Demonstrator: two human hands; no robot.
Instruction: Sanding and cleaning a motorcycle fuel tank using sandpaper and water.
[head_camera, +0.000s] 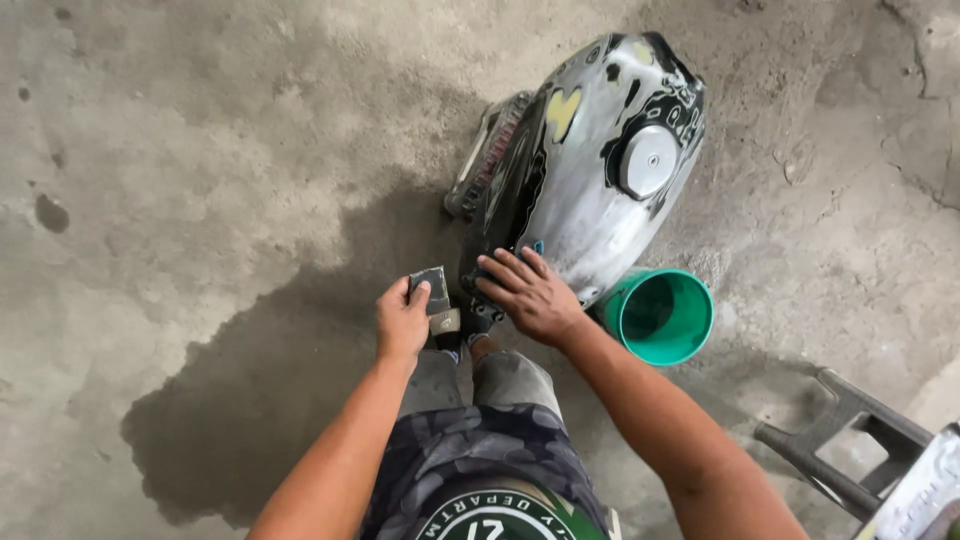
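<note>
Our legs hide the lower end of the sanded metal fuel tank (590, 170) lying on the wet concrete floor (200, 200). Our left hand (402, 322) clenches a dark sandpaper piece (428, 287); our right hand (530, 295) lies flat, fingers spread, on the tank beside a green plastic bucket (660, 315).

a rough grey concrete floor (200, 150) is seen, darkened by a wet patch (270, 380). a sanded motorcycle fuel tank (590, 170) is propped on it, a green bucket (660, 315) set just beside, a dark stool (840, 440) at right.
</note>
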